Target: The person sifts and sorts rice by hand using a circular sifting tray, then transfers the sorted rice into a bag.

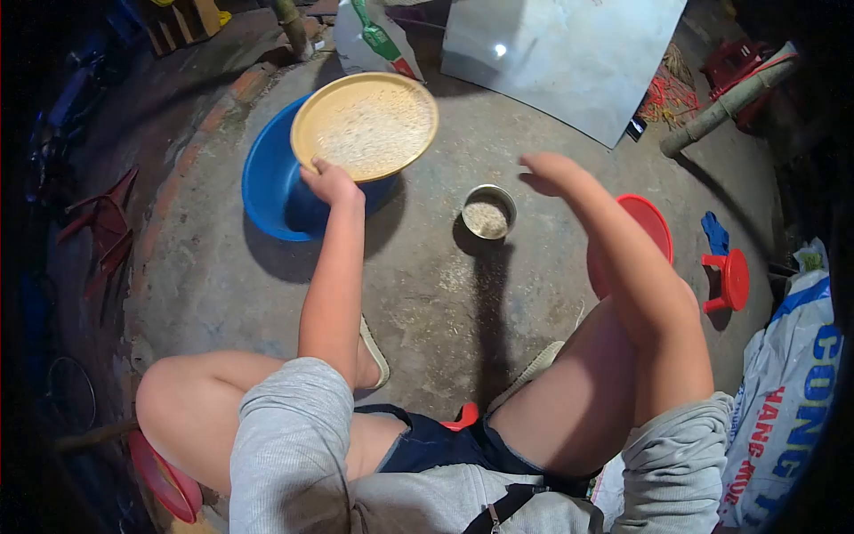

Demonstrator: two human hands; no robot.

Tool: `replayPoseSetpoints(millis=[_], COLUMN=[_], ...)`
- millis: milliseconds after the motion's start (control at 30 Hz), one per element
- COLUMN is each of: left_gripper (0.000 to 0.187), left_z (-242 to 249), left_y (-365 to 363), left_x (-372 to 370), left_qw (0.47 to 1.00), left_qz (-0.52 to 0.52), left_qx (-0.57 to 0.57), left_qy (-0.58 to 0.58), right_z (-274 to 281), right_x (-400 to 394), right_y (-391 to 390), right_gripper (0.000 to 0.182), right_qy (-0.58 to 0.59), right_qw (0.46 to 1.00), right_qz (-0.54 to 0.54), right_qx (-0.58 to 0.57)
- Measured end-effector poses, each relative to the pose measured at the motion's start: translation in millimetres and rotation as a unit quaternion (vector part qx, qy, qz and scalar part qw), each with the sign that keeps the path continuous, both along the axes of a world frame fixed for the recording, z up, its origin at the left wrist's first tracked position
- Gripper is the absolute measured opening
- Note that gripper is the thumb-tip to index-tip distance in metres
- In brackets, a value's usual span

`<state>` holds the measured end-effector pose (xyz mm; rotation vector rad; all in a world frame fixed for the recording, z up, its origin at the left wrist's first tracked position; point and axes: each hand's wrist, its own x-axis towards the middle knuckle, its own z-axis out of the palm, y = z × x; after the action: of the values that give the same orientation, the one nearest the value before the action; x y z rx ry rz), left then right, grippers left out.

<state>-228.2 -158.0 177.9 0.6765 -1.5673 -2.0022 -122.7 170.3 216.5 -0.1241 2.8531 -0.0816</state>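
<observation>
My left hand (334,182) grips the near rim of a round, shallow yellow tray (307,133), with whitish grains that look like rice (378,129) spread over it. The tray is held over a large blue basin (276,191) and hides part of it. My right hand (550,174) is raised in the air with its fingers stretched out, holding nothing. Below and left of that hand, a small metal pot (488,212) stands on the floor with pale grains inside.
Scattered grains lie on the concrete floor (427,294). A red basin (654,222) is partly behind my right arm, with a red stool (733,279) beyond. A white sack (783,383) stands at right. At the back are a pale panel (560,62) and another bag (360,40).
</observation>
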Motion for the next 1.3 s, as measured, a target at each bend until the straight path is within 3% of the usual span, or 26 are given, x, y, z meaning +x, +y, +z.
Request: replayPoseSetpoints(millis=[100,133,200,233,300,367,433,500,567,667,800,867,1000,1100,1167,1200,1233,1300], left_gripper=[0.041,0.041,0.040,0.040,0.044,0.049,0.053,0.054,0.055,0.056,0.056,0.053,0.052,0.044,0.034,0.027,0.027,0.025], left_z=[17,25,33,30,23,27,27,26,30,38,62,77,96,106,112,115,111,101], left_y=[-34,-42,-56,-61,-71,-73,-78,-80,-83,-90,-91,-86,-64,-35,-12,6,24,61], left_x=[2,4,7,5,-3,-5,-9,-15,-15,-21,-28,-29,-29,-41,-60,-54,-54,-52], left_qw=[0.988,0.987,0.950,0.949,0.890,0.873,0.783,0.765,0.748,0.706,0.712,0.700,0.750,0.805,0.922,0.953,0.952,0.905], left_qz=[0.089,0.095,0.086,0.090,0.064,0.065,0.061,0.083,0.093,0.127,0.122,0.061,0.070,0.081,-0.061,-0.187,-0.200,-0.420], left_qx=[-0.128,-0.130,-0.299,-0.303,-0.450,-0.482,-0.612,-0.629,-0.651,-0.681,-0.673,-0.704,-0.643,-0.540,-0.279,-0.126,-0.113,-0.026], left_qy=[-0.024,-0.023,-0.010,-0.012,0.036,0.042,0.091,0.111,0.090,0.147,0.162,0.107,0.135,0.232,0.260,0.200,0.202,0.069], right_z=[7,3,-10,-11,-5,-9,-20,-39,-59,-70,-74,-72,-56,-66,-76,-75,-69,-64], right_x=[-25,-28,-40,-39,-36,-38,-45,-51,-59,-64,-65,-64,-56,-51,-42,-33,-24,-1], right_y=[-85,-109,-157,-178,-213,-233,-241,-243,-233,-214,-198,-190,-164,-126,-87,-67,-49,-8], right_gripper=[0.038,0.038,0.049,0.055,0.056,0.061,0.062,0.064,0.058,0.055,0.060,0.063,0.063,0.065,0.065,0.065,0.059,0.054], right_qy=[0.022,0.058,0.033,0.051,0.016,-0.019,-0.036,-0.053,0.010,0.032,0.081,0.104,0.075,0.036,0.034,0.030,-0.043,-0.117], right_qw=[0.994,0.984,0.975,0.969,0.962,0.954,0.959,0.963,0.972,0.972,0.968,0.965,0.973,0.987,0.992,0.993,0.994,0.983], right_qz=[0.056,0.095,0.159,0.186,0.211,0.247,0.233,0.217,0.233,0.230,0.237,0.242,0.220,0.159,0.105,0.090,0.020,-0.065], right_qx=[-0.089,-0.140,-0.153,-0.154,-0.171,-0.167,-0.159,-0.152,-0.024,-0.021,-0.006,0.010,0.013,-0.010,0.057,0.067,0.094,0.126])
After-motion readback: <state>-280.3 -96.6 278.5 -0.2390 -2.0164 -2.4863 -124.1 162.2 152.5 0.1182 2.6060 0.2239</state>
